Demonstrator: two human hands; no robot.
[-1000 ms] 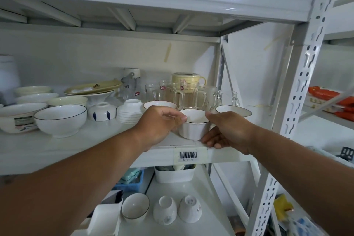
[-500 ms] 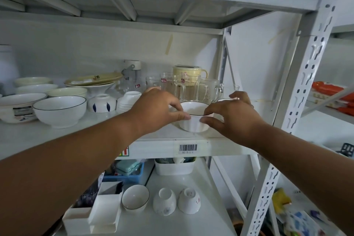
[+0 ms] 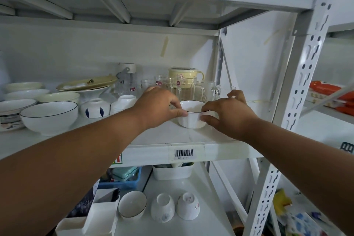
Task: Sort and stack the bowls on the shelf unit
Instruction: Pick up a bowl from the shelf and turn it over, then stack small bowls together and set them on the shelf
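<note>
A small white bowl with a dark rim point(image 3: 192, 116) stands on the middle shelf point(image 3: 164, 140) near its front edge. My left hand point(image 3: 160, 106) grips its left side, thumb on the rim and fingers curled behind. My right hand point(image 3: 228, 114) holds its right side, thumb low on the wall and fingers spread over the top. A larger dark-rimmed white bowl point(image 3: 48, 117) sits at the shelf's left. Behind it are stacked cream and white bowls point(image 3: 23, 92) and a small blue-patterned bowl point(image 3: 95, 108). My hands hide whatever stands right behind the small bowl.
Glass mugs point(image 3: 183, 87) and a yellow lidded cup point(image 3: 183, 73) stand behind the hands. A cream platter point(image 3: 86, 83) rests on a white dish. On the lower shelf lie three small bowls point(image 3: 132, 207), white boxes point(image 3: 101, 214) and a blue tray point(image 3: 124, 178). A white upright post point(image 3: 298, 86) is at right.
Both hands have pushed the small bowl slightly deeper onto the shelf. My right fingers have risen and spread over it. The neighbouring white bowls seen earlier are now hidden behind my hands.
</note>
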